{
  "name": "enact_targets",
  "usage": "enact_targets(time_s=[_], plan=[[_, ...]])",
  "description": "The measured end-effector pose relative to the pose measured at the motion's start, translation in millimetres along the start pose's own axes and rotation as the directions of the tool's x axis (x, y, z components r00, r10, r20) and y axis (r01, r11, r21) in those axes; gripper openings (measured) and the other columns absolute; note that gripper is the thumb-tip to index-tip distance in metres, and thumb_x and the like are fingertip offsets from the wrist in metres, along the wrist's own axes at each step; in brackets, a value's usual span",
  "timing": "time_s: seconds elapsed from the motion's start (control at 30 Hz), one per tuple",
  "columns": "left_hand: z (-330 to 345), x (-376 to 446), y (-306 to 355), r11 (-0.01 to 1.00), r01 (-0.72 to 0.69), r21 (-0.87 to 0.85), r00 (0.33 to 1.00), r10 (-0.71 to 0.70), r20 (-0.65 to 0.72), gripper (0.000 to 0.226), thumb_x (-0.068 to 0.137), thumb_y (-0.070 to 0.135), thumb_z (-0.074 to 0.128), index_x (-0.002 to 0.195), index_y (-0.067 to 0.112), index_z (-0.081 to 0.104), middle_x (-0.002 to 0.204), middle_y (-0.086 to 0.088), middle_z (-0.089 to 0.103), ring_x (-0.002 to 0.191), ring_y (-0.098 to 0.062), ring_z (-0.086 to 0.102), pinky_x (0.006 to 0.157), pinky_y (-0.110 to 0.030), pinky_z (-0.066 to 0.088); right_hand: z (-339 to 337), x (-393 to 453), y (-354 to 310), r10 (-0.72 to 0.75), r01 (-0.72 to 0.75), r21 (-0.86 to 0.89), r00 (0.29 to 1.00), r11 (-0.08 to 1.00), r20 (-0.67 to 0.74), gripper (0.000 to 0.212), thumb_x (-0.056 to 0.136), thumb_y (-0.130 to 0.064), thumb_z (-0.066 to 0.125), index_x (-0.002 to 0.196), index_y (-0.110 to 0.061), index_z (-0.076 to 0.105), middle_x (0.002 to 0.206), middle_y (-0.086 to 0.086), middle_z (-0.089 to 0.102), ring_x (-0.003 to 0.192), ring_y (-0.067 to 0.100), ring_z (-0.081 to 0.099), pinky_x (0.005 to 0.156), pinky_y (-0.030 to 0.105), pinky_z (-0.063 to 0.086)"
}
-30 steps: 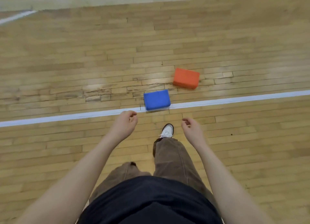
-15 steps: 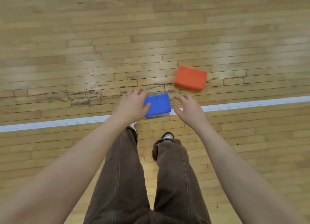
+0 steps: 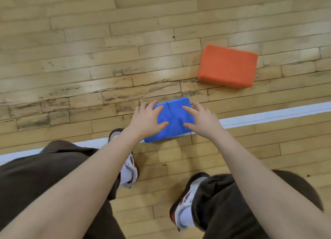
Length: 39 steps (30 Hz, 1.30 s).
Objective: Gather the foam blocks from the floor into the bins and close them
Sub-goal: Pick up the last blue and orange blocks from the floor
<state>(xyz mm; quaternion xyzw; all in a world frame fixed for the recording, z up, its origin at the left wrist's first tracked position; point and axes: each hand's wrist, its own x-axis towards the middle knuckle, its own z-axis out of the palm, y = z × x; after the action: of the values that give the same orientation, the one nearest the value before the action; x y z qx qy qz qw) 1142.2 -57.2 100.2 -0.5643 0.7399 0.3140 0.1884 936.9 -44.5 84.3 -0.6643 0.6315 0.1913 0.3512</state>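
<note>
Here we look down on a wooden floor [image 3: 107, 63] of narrow, pale, glossy planks, scuffed and cracked along several seams, with a white painted line [image 3: 268, 116] running across it from lower left to upper right. Our two legs in dark brown trousers [image 3: 35, 181] fill the lower part of the view, and white shoes with dark red trim [image 3: 128, 174] stand on the planks just short of the line.

An orange foam block [image 3: 227, 65], rectangular with softly rounded edges and a matte, faintly grainy face, lies flat on the floor beyond the line, near the blue one but apart from it. The blue foam block [image 3: 172, 120], of the same shape and with a dark seam or crease down its top, lies across the white line.

Our left hand [image 3: 146, 118] and right hand [image 3: 201, 121] are spread on either end of the blue block, fingers straight and splayed over its top and sides; we cannot tell whether they have begun to squeeze it. No bin shows here.
</note>
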Motion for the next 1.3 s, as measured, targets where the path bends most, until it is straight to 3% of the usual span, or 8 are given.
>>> enact_targets(time_s=[0.17, 0.4, 0.63, 0.77, 0.87, 1.0, 1.13, 1.3], plan=[[99.5, 50.5, -14.9, 0.995, 0.099, -0.012, 0.994, -0.098, 0.051, 0.098, 0.075, 0.071, 0.053, 0.150, 0.029, 0.006, 0.158, 0.000, -0.005, 0.144, -0.030, -0.005, 0.115, -0.045, 0.004, 73.6, 58.8, 24.8, -0.082, 0.086, -0.042, 0.993, 0.995, 0.080, 0.090, 0.077, -0.062, 0.062, 0.146, -0.048, 0.006, 0.156, -0.016, -0.016, 0.144, 0.031, 0.003, 0.110, 0.055, 0.022], [142.7, 63.5, -18.3, 0.992, 0.120, -0.028, 0.988, -0.122, -0.095, 0.133, 0.056, 0.072, 0.070, 0.148, 0.026, -0.014, 0.155, 0.000, -0.024, 0.141, -0.033, -0.022, 0.113, -0.048, -0.007, 100.1, 80.4, 38.3, -0.191, 0.188, -0.111, 0.982, 0.976, -0.015, 0.121, 0.059, -0.064, 0.074, 0.146, -0.045, -0.009, 0.153, -0.011, -0.028, 0.142, 0.035, 0.004, 0.110, 0.053, 0.022], [117.3, 60.3, -34.6, 0.999, -0.046, 0.003, 0.981, 0.046, -0.187, 0.087, 0.077, 0.068, 0.052, 0.148, 0.026, 0.024, 0.157, 0.005, 0.015, 0.145, -0.027, 0.010, 0.115, -0.044, 0.012, 75.0, 86.2, 45.5, -0.315, 0.291, -0.159, 0.935, 0.944, -0.160, 0.087, 0.070, -0.068, 0.063, 0.144, -0.048, 0.021, 0.158, -0.011, 0.005, 0.137, 0.032, 0.023, 0.108, 0.046, 0.027], [105.9, 63.7, -37.1, 0.990, -0.135, -0.029, 0.777, 0.087, -0.624, 0.055, 0.084, 0.053, 0.047, 0.117, 0.012, 0.065, 0.118, -0.006, 0.065, 0.102, -0.029, 0.063, 0.084, -0.039, 0.047, 65.3, 87.6, 32.6, -0.251, 0.288, 0.002, 0.838, 0.958, -0.484, 0.066, 0.077, -0.065, 0.054, 0.135, -0.034, 0.049, 0.150, 0.006, 0.034, 0.122, 0.035, 0.047, 0.089, 0.047, 0.045], [97.2, 73.1, -34.8, 0.979, -0.193, 0.060, 0.656, 0.174, -0.735, 0.048, 0.087, 0.043, 0.052, 0.121, 0.011, 0.062, 0.121, -0.007, 0.063, 0.097, -0.028, 0.062, 0.081, -0.037, 0.045, 61.2, 95.9, 20.4, -0.224, 0.307, 0.044, 0.778, 0.951, -0.587, 0.061, 0.082, -0.061, 0.041, 0.132, -0.027, 0.053, 0.144, 0.014, 0.041, 0.110, 0.038, 0.054, 0.077, 0.047, 0.052], [95.5, 82.3, -41.9, 0.958, -0.193, 0.214, 0.704, 0.287, -0.650, 0.082, 0.069, 0.053, 0.070, 0.136, 0.014, 0.045, 0.140, -0.006, 0.048, 0.113, -0.027, 0.052, 0.092, -0.039, 0.036, 54.5, 109.4, 16.4, -0.194, 0.350, 0.137, 0.757, 0.927, -0.624, 0.059, 0.083, -0.060, 0.042, 0.131, -0.028, 0.055, 0.146, 0.015, 0.036, 0.122, 0.035, 0.049, 0.078, 0.045, 0.053], [84.0, 91.4, -44.5, 0.957, -0.188, 0.222, 0.672, 0.290, -0.681, 0.073, 0.071, 0.051, 0.067, 0.133, 0.015, 0.051, 0.132, -0.006, 0.055, 0.101, -0.029, 0.056, 0.081, -0.040, 0.041, 44.2, 119.2, 14.0, -0.185, 0.389, 0.180, 0.734, 0.904, -0.654, 0.052, 0.086, -0.053, 0.049, 0.132, -0.028, 0.054, 0.146, 0.011, 0.035, 0.118, 0.030, 0.050, 0.080, 0.043, 0.052], [74.2, 114.8, -11.4, 0.997, -0.075, -0.019, 0.672, 0.036, -0.740, 0.054, 0.076, 0.053, 0.052, 0.118, 0.021, 0.066, 0.127, -0.007, 0.060, 0.085, -0.033, 0.062, 0.070, -0.038, 0.046, 20.7, 128.2, 44.2, -0.074, 0.443, 0.380, 0.724, 0.812, -0.686, 0.054, 0.095, -0.034, 0.050, 0.145, -0.022, 0.034, 0.148, 0.004, 0.030, 0.118, 0.014, 0.045, 0.093, 0.034, 0.043]])
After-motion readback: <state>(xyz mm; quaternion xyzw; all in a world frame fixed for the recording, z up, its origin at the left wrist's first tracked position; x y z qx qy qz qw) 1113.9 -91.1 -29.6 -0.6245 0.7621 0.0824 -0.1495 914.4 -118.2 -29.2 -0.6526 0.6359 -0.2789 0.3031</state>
